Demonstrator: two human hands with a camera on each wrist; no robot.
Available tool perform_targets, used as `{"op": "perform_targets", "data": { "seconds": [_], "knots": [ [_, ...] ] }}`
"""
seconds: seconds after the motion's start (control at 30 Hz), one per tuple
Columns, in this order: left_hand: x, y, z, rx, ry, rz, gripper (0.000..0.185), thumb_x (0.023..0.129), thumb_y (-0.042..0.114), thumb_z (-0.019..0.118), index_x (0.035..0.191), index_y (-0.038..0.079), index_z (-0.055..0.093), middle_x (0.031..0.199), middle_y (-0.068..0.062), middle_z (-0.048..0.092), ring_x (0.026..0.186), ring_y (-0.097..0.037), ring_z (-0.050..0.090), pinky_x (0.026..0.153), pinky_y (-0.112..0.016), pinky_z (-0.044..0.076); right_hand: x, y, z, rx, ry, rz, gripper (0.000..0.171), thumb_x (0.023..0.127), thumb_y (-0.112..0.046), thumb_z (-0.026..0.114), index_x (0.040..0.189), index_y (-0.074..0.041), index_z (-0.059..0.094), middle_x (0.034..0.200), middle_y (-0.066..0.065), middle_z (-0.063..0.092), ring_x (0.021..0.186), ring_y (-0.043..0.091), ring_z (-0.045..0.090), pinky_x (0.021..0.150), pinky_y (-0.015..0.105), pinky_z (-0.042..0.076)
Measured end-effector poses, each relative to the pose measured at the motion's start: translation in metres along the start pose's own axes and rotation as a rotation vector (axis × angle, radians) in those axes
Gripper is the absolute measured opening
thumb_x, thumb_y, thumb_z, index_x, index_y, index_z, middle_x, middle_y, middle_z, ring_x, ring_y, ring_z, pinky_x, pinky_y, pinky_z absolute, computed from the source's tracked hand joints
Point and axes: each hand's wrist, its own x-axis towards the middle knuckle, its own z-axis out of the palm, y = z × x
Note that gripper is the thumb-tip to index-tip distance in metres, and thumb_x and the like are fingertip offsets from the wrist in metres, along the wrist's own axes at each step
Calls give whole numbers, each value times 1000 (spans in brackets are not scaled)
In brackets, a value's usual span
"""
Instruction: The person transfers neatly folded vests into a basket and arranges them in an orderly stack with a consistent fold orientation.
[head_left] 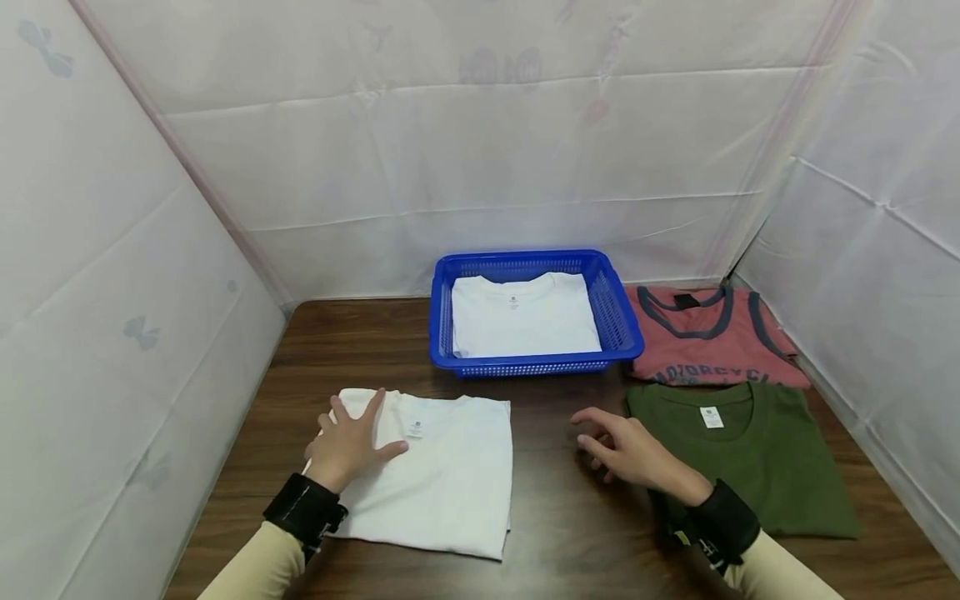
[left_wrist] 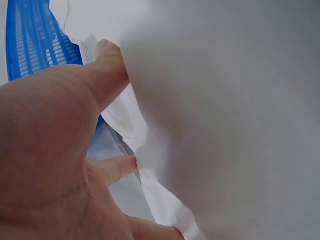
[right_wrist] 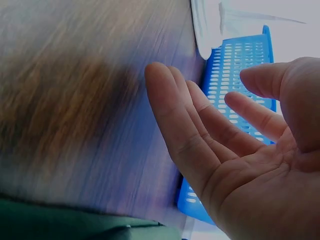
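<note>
A folded white T-shirt (head_left: 442, 483) lies on the table at the left, its neck label facing up. My left hand (head_left: 348, 446) rests on its upper left part with fingers spread; the left wrist view shows the fingertips (left_wrist: 129, 162) touching the white cloth. My right hand (head_left: 618, 446) hovers over the table between the white shirt and a folded green T-shirt (head_left: 757, 467). Its fingers are loosely bent, and the palm holds nothing in the right wrist view. At the back, a blue plastic basket (head_left: 536, 365) contains another folded white T-shirt (head_left: 525, 321).
A folded red shirt (head_left: 705, 354) with dark trim lies right of the basket, behind the green one. White sheeting (head_left: 465, 150) walls in the dark wooden table (head_left: 360, 333) at the back and on both sides.
</note>
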Motion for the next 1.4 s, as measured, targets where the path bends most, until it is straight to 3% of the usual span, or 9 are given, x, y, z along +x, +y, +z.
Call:
{"op": "perform_targets", "data": {
  "seconds": [0.27,0.47,0.67,0.83,1.03,1.4],
  "knots": [
    [1,35,6,67,30,1,106,82,75,68,163,19,30,149,-54,20,121,-67,43,61,-73,53,4,-1,4,28,6,37,37,106,-18,59,141,-6,54,102,13,73,71,21,71,51,37,59],
    [0,64,11,133,93,38,105,80,79,66,161,19,37,143,-54,30,110,-61,53,51,-63,55,4,0,9,69,86,105,36,106,-16,58,141,-7,54,110,18,72,76,22,72,52,35,59],
    [-2,82,14,154,135,57,105,78,79,68,158,16,43,140,-53,37,107,-61,55,46,-59,55,3,-3,14,137,158,185,37,105,-14,59,142,-8,54,111,18,71,75,24,72,54,35,60],
    [-4,87,12,85,149,83,97,82,72,71,155,13,47,135,-52,41,104,-58,56,56,-54,58,5,-7,18,180,214,247,37,103,-14,62,139,-9,56,110,17,72,73,24,71,54,37,60],
    [-4,87,10,-51,116,82,80,92,59,69,154,13,48,136,-48,44,110,-60,55,71,-61,57,7,-10,24,165,234,271,38,101,-16,66,138,-10,58,108,14,71,78,21,68,54,36,60],
    [-2,82,4,-204,81,95,67,100,49,62,154,13,47,137,-39,52,114,-61,56,79,-69,53,8,-9,24,257,262,311,55,99,-10,68,148,-7,44,100,16,67,78,23,67,58,40,59]
  ]
}}
